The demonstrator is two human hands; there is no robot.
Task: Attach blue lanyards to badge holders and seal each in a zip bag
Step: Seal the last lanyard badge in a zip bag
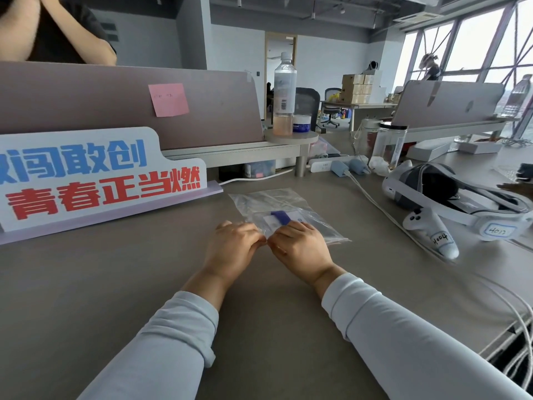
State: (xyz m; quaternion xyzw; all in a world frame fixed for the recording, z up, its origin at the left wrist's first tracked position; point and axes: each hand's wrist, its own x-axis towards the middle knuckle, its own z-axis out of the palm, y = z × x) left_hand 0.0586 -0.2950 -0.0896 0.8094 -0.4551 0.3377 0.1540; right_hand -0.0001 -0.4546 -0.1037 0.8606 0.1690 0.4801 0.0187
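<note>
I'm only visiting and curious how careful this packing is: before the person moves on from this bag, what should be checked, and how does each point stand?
1. Badge holder inside the zip bag: ok.
2. Blue lanyard in the bag with it: ok.
3. Lanyard attached to the holder: cannot tell.
4. Left hand and right hand both pinch the bag's near edge: ok.
5. Zip closed along the whole edge: cannot tell, the hands cover it.
6. Bag lies on the table, apart from the controller: ok.
</note>
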